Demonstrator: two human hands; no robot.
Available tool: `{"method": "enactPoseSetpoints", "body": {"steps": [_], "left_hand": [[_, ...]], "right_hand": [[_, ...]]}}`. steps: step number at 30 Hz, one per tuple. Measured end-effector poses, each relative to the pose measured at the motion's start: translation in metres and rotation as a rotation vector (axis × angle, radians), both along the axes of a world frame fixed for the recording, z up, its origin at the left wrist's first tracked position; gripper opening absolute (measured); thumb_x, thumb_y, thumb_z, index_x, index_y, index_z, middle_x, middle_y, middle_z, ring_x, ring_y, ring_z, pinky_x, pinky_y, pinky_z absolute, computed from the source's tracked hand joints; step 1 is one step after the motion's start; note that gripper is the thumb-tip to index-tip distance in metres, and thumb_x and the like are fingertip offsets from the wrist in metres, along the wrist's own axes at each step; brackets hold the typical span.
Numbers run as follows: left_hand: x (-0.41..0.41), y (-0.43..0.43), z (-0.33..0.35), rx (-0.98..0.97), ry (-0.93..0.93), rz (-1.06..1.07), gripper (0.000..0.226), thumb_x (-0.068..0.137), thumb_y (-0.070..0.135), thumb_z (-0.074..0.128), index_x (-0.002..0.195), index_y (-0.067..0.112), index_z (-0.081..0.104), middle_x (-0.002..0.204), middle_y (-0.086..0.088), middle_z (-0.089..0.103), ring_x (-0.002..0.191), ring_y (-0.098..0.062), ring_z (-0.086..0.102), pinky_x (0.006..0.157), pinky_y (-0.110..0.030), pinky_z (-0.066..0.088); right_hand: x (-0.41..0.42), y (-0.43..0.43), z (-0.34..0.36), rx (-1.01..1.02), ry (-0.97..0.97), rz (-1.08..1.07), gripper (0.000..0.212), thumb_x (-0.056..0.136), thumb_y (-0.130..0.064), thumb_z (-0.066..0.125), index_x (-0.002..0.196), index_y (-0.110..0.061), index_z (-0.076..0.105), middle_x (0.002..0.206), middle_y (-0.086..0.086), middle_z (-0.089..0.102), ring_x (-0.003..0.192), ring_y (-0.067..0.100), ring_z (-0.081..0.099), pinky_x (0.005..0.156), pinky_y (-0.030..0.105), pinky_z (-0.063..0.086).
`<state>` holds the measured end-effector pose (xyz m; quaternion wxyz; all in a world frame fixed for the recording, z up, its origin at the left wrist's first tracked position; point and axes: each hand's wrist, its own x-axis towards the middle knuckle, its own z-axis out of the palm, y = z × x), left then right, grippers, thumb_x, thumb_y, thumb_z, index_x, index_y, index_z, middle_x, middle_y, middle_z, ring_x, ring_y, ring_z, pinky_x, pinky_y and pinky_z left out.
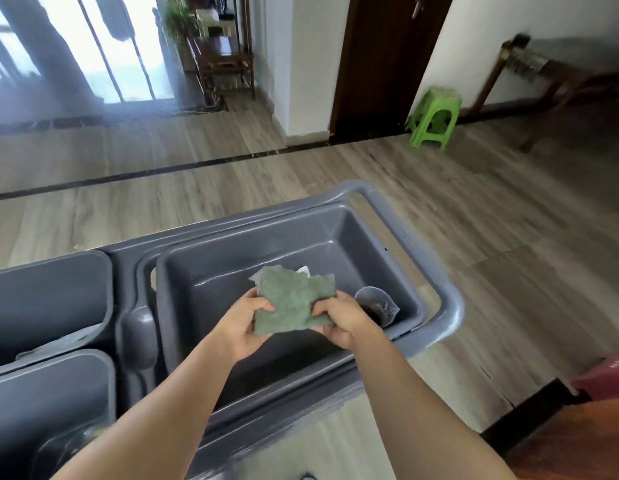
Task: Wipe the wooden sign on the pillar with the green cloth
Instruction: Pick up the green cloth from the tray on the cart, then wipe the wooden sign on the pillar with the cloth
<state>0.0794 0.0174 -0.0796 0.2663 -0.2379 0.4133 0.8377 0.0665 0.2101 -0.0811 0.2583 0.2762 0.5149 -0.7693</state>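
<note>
Seen from a head-worn camera, looking down over a grey plastic cart [450, 306] on a wood-look floor [509, 220]. At far left, two grey bins [48, 299], one behind the other, with something pale and crumpled in the farther one. Between bins and basin, a grey scoop-shaped handle [138, 327] resting in a moulded channel. Left hand [245, 327], grip clamped on the green cloth [294, 301], thumb pressed over its near left edge, fingers underneath. Cloth folded into a rough pad, held in the air above the large grey basin [232, 271], its far edge ragged and lifted, a scrap of something white just showing behind it. Right hand [339, 320], grip likewise clamped on the cloth's right edge, fingers curled around the fold. Just right of that hand, inside the basin's near right corner, a small clear measuring cup [380, 306] with dark contents. Farther back and right, a bright green plastic stool [434, 116] against the white wall beside a dark wooden door [377, 64]. Wooden sign and pillar not identifiable anywhere in view.
</note>
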Motion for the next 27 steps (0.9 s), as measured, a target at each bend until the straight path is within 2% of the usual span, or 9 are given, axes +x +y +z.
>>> {"method": "enactPoseSetpoints", "body": {"steps": [3,6,8,10,14,17,20,24,27], "left_hand": [[0.013,0.015,0.022,0.039,0.086,-0.068,0.06,0.073,-0.013,0.052,0.117,0.024,0.069,0.11,-0.009,0.077,0.1,-0.031,0.074,0.073,-0.041,0.061],[0.024,0.037,0.038,0.022,0.144,-0.164,0.058,0.077,-0.015,0.046,0.117,0.021,0.065,0.107,-0.009,0.078,0.096,-0.03,0.076,0.07,-0.041,0.061],[0.03,0.057,0.05,0.012,0.182,-0.265,0.051,0.08,-0.016,0.043,0.112,0.016,0.067,0.103,-0.011,0.079,0.093,-0.029,0.077,0.068,-0.04,0.062],[0.035,0.081,0.06,0.013,0.208,-0.363,0.046,0.084,-0.015,0.042,0.106,0.013,0.071,0.101,-0.013,0.079,0.092,-0.029,0.077,0.068,-0.039,0.062],[0.053,0.135,0.072,0.017,0.225,-0.518,0.038,0.094,-0.01,0.042,0.118,0.008,0.066,0.108,-0.015,0.078,0.094,-0.029,0.076,0.069,-0.039,0.062],[0.079,0.17,0.069,-0.003,0.207,-0.655,0.033,0.098,-0.002,0.047,0.123,0.01,0.064,0.116,-0.015,0.076,0.1,-0.03,0.074,0.069,-0.039,0.061],[0.112,0.198,0.057,-0.05,0.184,-0.768,0.033,0.096,-0.005,0.05,0.12,0.009,0.065,0.114,-0.016,0.075,0.092,-0.03,0.076,0.064,-0.04,0.06],[0.179,0.243,0.052,-0.045,0.181,-0.967,0.041,0.091,-0.015,0.047,0.122,0.008,0.062,0.117,-0.019,0.07,0.095,-0.031,0.072,0.067,-0.039,0.058],[0.229,0.277,0.063,-0.058,0.21,-1.12,0.041,0.089,-0.016,0.049,0.114,0.011,0.065,0.108,-0.015,0.075,0.09,-0.028,0.075,0.062,-0.037,0.06]], "right_hand": [[0.02,0.026,0.028,-0.063,0.053,-0.023,0.057,0.081,0.028,0.042,0.124,-0.005,0.06,0.098,0.018,0.076,0.087,0.035,0.074,0.067,0.046,0.062],[0.046,0.053,0.055,-0.067,0.12,-0.047,0.063,0.081,0.028,0.039,0.128,-0.007,0.06,0.116,0.021,0.07,0.106,0.041,0.069,0.085,0.056,0.058],[0.067,0.073,0.072,-0.045,0.159,-0.109,0.064,0.081,0.028,0.039,0.128,-0.009,0.061,0.116,0.02,0.068,0.109,0.042,0.066,0.092,0.057,0.055],[0.091,0.093,0.083,-0.014,0.168,-0.219,0.064,0.082,0.028,0.039,0.129,-0.01,0.06,0.112,0.019,0.068,0.1,0.039,0.068,0.084,0.053,0.059],[0.152,0.126,0.096,0.039,0.178,-0.439,0.065,0.08,0.028,0.035,0.123,-0.012,0.062,0.098,0.016,0.068,0.081,0.033,0.068,0.054,0.036,0.06],[0.206,0.14,0.097,0.079,0.204,-0.603,0.064,0.077,0.027,0.033,0.116,-0.011,0.065,0.109,0.02,0.067,0.098,0.038,0.064,0.068,0.042,0.06],[0.268,0.147,0.095,0.114,0.194,-0.713,0.064,0.077,0.024,0.035,0.122,-0.008,0.067,0.121,0.021,0.069,0.112,0.039,0.065,0.087,0.052,0.058],[0.367,0.16,0.094,0.162,0.201,-0.925,0.062,0.078,0.023,0.036,0.126,-0.004,0.064,0.123,0.024,0.067,0.109,0.039,0.064,0.089,0.052,0.056],[0.433,0.167,0.095,0.195,0.221,-1.069,0.062,0.077,0.022,0.037,0.125,-0.005,0.065,0.131,0.028,0.063,0.109,0.04,0.062,0.096,0.055,0.051]]}}
